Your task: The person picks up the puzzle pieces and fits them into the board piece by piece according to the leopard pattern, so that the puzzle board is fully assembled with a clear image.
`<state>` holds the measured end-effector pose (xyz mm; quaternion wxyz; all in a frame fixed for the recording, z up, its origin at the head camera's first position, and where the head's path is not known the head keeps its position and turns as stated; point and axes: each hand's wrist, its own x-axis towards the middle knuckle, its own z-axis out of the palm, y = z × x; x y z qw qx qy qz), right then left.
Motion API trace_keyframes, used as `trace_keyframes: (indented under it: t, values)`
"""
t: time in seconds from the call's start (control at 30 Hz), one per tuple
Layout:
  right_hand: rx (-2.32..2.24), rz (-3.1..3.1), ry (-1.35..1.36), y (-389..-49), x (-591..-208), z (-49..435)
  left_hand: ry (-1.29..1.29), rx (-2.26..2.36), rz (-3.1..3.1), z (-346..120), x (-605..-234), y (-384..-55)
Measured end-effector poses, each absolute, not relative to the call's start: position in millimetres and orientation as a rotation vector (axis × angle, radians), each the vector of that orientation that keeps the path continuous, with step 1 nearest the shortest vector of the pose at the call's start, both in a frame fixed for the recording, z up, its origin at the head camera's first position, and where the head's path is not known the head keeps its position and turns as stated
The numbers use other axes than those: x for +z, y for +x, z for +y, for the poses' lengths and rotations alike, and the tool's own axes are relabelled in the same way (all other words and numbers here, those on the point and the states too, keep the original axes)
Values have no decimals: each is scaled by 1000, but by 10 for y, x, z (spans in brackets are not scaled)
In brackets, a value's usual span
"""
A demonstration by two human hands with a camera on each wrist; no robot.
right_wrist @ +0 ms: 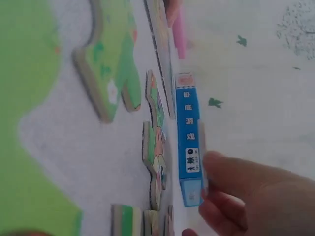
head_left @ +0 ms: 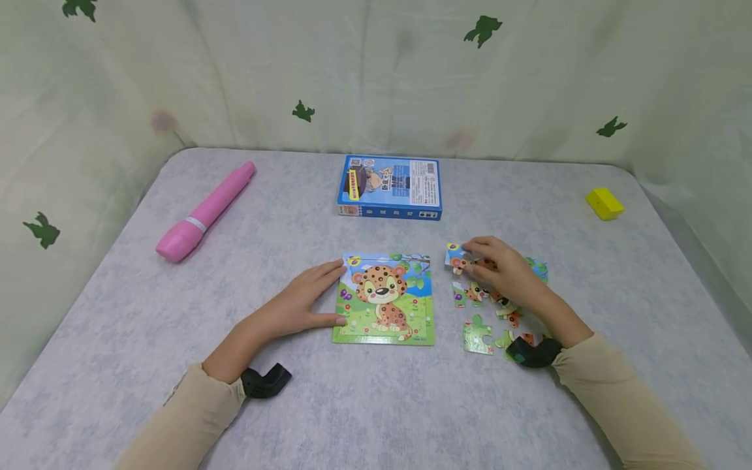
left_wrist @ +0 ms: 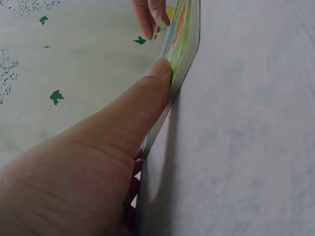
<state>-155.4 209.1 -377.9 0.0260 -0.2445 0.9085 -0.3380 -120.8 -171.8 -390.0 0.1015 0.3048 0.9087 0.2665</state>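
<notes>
A square leopard puzzle board (head_left: pixel 384 300) lies on the table in front of the person. At its left side the left hand (head_left: pixel 299 303) rests with extended fingers, and in the left wrist view the thumb (left_wrist: pixel 160 73) presses the board's edge. Between thumb and fingers the right hand (head_left: pixel 508 267) pinches a jigsaw piece (head_left: pixel 455 256) with blue sky and a leopard ear, held over the table right of the board. Seen edge-on, that piece shows at the fingertips in the right wrist view. Loose jigsaw pieces (head_left: pixel 478 336) lie around and below the right hand, some partly hidden by it.
Behind the board lies a blue game box (head_left: pixel 390 186). A pink microphone-shaped object (head_left: pixel 205 212) rests at the back left, a yellow block (head_left: pixel 604 203) at the back right. Pale curtains (head_left: pixel 364 72) with green leaf shapes stand behind the table. Both wrists wear black mounts.
</notes>
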Motion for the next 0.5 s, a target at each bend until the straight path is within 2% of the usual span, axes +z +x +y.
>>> trace_keyframes:
  t: [0.33,0.5]
  values:
    - [-1101,2807,-1035,-1417,-3503,1594,908,788,2688,-1721,-3924,-1211]
    - [-1122,2757,-1085,-1384,-3480,1259,914,793,2695,-1725,-3927,-1215]
